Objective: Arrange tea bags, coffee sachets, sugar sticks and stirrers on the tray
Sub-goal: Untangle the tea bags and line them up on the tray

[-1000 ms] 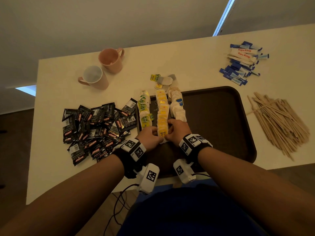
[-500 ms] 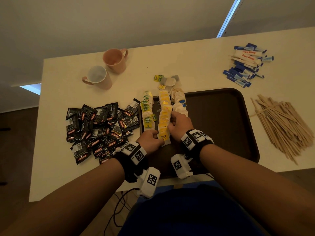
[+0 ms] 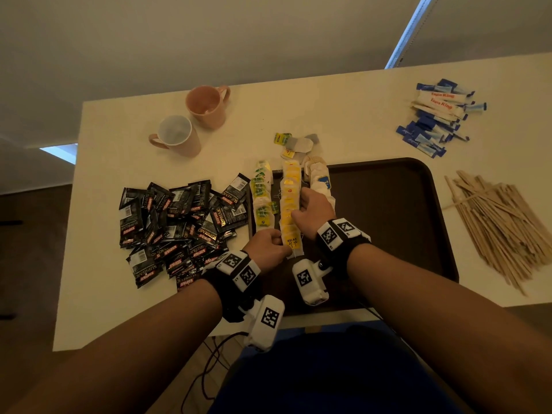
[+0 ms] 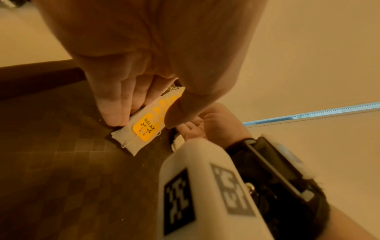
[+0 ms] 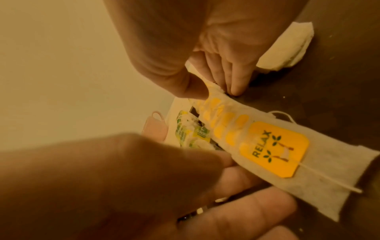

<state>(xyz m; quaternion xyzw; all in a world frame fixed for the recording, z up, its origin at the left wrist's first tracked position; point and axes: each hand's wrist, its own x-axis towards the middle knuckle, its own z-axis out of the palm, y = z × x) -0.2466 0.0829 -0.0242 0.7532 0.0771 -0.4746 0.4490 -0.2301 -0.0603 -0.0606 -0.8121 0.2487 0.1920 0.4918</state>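
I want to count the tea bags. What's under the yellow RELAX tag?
Under the RELAX tag lies a white tea bag, flat on the brown tray. More yellow-tagged bags overlap behind it. Both hands cover parts of the row, so no full count.

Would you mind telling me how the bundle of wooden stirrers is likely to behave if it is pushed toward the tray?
The wooden stirrers lie loose and fanned, so they would probably scatter rather than slide together. They look thin and flat, so likely light and unlikely to roll.

head view overhead, wrist views close, sharing tea bag (image 4: 141,128)
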